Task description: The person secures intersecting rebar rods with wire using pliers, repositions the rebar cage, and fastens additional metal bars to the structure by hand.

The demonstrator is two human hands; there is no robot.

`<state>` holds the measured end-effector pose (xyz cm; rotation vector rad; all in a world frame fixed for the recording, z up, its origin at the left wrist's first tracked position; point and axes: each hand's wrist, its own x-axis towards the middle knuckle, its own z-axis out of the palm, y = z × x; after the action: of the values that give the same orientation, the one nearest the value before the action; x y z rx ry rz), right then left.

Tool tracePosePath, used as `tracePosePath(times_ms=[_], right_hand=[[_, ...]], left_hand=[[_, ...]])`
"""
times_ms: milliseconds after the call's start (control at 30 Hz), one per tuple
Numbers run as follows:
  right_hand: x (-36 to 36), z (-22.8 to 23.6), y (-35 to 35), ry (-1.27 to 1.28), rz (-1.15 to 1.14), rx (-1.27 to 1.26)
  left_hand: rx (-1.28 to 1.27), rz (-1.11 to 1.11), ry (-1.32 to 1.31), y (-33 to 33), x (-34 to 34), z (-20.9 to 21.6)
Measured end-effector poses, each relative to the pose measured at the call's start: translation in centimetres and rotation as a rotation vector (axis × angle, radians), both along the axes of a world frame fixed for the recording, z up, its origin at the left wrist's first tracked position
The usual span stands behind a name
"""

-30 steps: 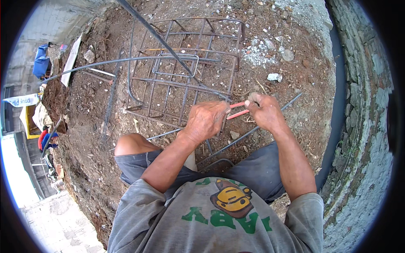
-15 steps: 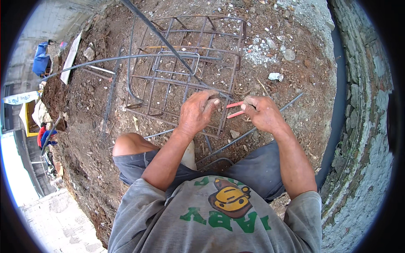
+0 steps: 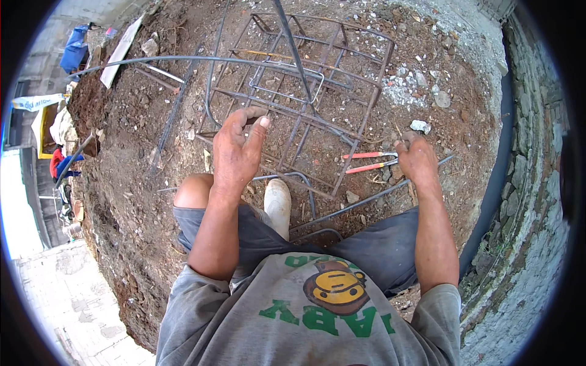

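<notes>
My left hand [image 3: 237, 149] is raised over the near left part of a rusty steel bar cage [image 3: 370, 110]. Its thumb and forefinger come together in a pinch; anything between them is too small to make out. To the right, my right hand [image 3: 418, 161] is low over the soil with its fingers curled closed, their contents hidden. Pincers with red handles [image 3: 370, 167] lie on the ground just left of that hand, at the cage's near right corner, their metal head close to its fingers. A bent light-coloured rod [image 3: 287, 100] rests on the cage.
A long dark bar [image 3: 292, 52] slants over the cage, and another grey bar [image 3: 183, 58] crosses leftward. One loose rod [image 3: 390, 190] lies before my knees. My pale boot [image 3: 278, 207] stands near the cage. A dark pipe [image 3: 510, 146] and rough wall [image 3: 543, 201] border the right; a person [image 3: 59, 162] is far left.
My hands have moved apart: the left went left and up, the right went right, away from the red handles. The pincers stay on the ground, and the view has shifted slightly.
</notes>
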<state>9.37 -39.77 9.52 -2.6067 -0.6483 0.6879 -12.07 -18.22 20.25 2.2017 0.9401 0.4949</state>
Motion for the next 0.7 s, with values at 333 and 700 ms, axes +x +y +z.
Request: tracePosePath(times_ms=[333, 700], right_hand=[[-1.1, -1.8, 0.5, 0.007, 0.176, 0.182], [-2.9, -3.9, 0.3, 0.078, 0.242, -0.128]], left_hand=[[0.294, 0.192, -0.249, 6.7, -11.2, 5.4], [-0.329, 0.832, 0.129, 10.9, -27.4, -25.0]])
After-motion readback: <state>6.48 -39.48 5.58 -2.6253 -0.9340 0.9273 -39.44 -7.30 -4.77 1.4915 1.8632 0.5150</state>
